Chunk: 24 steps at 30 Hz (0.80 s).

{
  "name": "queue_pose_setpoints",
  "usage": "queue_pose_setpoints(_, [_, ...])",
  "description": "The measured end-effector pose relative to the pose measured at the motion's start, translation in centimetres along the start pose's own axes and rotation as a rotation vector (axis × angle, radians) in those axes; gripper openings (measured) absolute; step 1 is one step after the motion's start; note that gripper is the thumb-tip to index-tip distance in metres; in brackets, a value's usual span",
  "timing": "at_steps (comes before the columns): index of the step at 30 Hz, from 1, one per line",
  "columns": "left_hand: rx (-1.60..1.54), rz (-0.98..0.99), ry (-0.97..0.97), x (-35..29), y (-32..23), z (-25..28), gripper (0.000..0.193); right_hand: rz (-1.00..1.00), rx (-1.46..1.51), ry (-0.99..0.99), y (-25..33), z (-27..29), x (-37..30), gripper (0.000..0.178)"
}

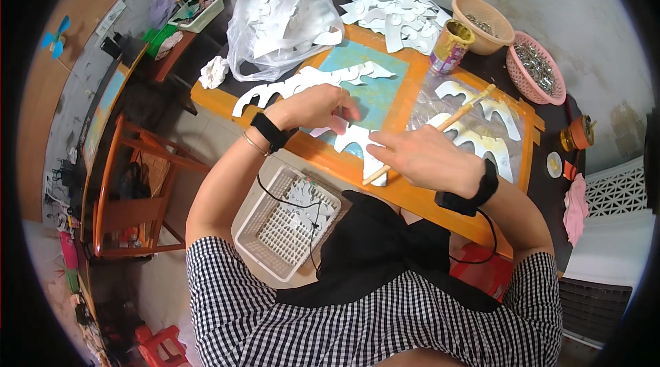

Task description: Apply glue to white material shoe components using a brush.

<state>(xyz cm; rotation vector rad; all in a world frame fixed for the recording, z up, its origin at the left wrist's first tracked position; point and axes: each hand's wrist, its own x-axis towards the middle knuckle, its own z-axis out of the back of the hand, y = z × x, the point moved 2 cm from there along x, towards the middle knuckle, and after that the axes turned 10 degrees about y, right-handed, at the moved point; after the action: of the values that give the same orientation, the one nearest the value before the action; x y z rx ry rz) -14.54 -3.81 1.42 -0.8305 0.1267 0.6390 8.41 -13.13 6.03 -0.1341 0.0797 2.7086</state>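
Looks mid-batch. White scalloped piece (355, 137) is at the near edge of the table (223, 101), under the right hand's fingertips. Right hand (427, 155): grip closed round a wooden stick (474, 101), while the fingertips also touch the piece. Left hand (324, 107): just beside that piece, fingers curled; can't tell whether the grip is pinching its edge or sits apart from it.

Done, as far as it shows: smeared pieces (491, 147) on the right carry yellowish patches, matching the can (452, 47) behind them. Left, probably: the row of white pieces (289, 86) looks clean, plus a big heap (395, 16) and a full plastic bag (282, 27) at the back. Floor basket (249, 235) has pieces too; finished or waiting, can't tell.
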Motion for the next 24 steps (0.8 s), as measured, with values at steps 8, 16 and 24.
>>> queue_pose_setpoints(8, [0.301, 0.129, -0.697, -5.1, 5.7, 3.0, 0.044, -0.138, -0.127, 0.154, -1.6, -1.2, 1.7, 0.015])
queue_pose_setpoints(16, [0.195, 0.268, -0.466, -3.3, 6.8, 4.4, 0.049, -0.297, -0.117, -0.027, -3.3, -0.2, 2.1, 0.005])
queue_pose_setpoints(24, [0.159, 0.080, -0.592, -6.4, 0.3, 8.0, 0.042, -0.466, -0.032, -0.103, -4.2, 3.3, 1.4, 0.018])
